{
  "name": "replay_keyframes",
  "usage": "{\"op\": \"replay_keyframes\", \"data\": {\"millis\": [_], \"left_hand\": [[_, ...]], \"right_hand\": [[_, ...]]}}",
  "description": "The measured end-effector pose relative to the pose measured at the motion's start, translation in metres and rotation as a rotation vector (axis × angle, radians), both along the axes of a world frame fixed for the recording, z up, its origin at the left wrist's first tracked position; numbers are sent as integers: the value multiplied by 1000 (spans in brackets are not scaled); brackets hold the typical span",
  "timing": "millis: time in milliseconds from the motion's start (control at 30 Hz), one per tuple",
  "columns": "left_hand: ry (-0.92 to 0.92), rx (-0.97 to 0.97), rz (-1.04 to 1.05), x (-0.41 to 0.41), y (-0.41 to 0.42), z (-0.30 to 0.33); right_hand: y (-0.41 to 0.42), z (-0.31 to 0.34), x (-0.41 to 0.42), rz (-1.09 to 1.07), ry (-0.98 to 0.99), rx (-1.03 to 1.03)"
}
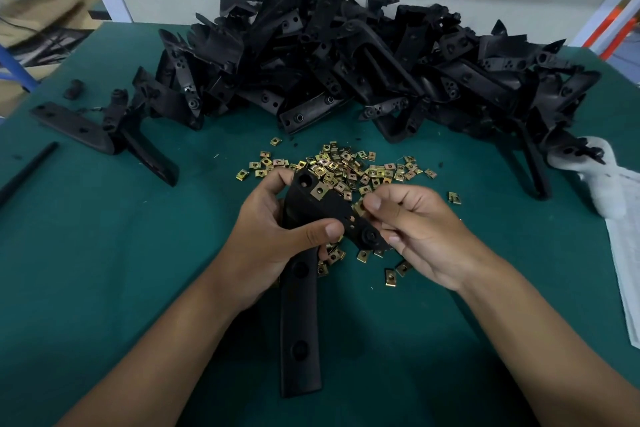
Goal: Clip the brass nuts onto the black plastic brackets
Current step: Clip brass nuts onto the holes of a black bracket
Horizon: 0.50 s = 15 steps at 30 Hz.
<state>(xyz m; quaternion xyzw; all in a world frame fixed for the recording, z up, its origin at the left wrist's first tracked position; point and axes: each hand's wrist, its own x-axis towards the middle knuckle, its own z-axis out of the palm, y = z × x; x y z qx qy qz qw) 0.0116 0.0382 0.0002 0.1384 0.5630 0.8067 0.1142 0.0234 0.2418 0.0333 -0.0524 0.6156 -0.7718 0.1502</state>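
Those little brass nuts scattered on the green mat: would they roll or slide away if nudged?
Probably not: the brass nuts look flat and square-edged, so unlikely to roll. The green mat looks cloth-like, likely damping sliding. Being tiny, they probably scatter easily.

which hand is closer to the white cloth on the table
Right. The right hand pinches a brass nut toward the white cloth; the left hand grips the bracket farther away.

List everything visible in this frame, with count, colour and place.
held bracket: one, black, centre, one nut already clipped on
brass nut: one, pinched at the bracket's edge
loose brass nuts: many, brass, mid-table
bracket pile: many, black, far side
separate brackets: a few, black, left
rod: one, black, left edge
cloth: white, right edge
table: green
left hand: grips held bracket
right hand: pinches brass nut
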Motion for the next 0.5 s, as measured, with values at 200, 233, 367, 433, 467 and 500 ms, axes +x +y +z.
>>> {"op": "replay_keyframes", "data": {"millis": [200, 233, 367, 433, 467, 500], "left_hand": [[-5, 5, -32, 1, 1, 2], [-7, 4, -47, 1, 1, 2], [6, -2, -131, 3, 1, 5], [9, -1, -178, 4, 1, 7], [9, 1, -196, 5, 1, 8], [10, 5, -208, 5, 1, 9]], "right_hand": [[3, 2, 1, 48, 29, 45], [5, 3, 0, 57, 45, 71], [15, 7, -1, 129, 137, 221], [19, 9, 0, 180, 141, 251], [20, 8, -1, 199, 139, 256], [21, 8, -1, 214, 135, 257]]}}
